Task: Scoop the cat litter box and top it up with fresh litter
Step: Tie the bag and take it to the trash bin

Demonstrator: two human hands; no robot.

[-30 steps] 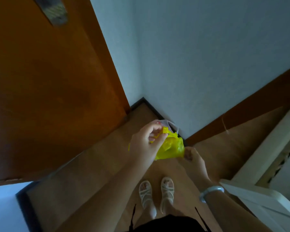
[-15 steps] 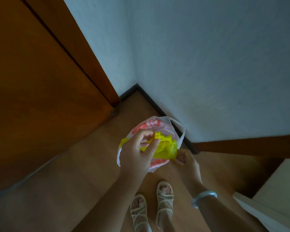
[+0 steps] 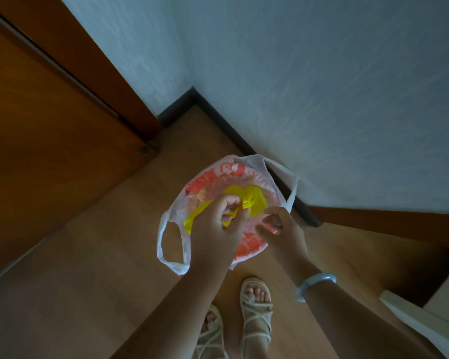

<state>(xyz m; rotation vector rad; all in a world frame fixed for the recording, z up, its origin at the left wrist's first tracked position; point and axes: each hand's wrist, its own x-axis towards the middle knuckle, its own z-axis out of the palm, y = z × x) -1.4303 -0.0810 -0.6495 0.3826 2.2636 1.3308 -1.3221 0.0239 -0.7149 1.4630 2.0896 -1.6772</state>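
While standing at the far corner of the wooden floor (image 3: 101, 268) beside the black skirting (image 3: 231, 130), holds two bags. Left hand (image 3: 218, 229): fingertips pinching the gathered top of a yellow plastic bag (image 3: 255, 202), set within the mouth of a white plastic bag with red print (image 3: 249, 244). Right hand (image 3: 283, 229): pinching that bag's near rim. Cannot tell whether resting on the floor. Pale bangle (image 3: 314, 283) on right wrist; wooden door (image 3: 49, 151) at left.

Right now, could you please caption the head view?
Left hand pinches a yellow plastic bag over a red-printed white carrier bag held by the right hand.
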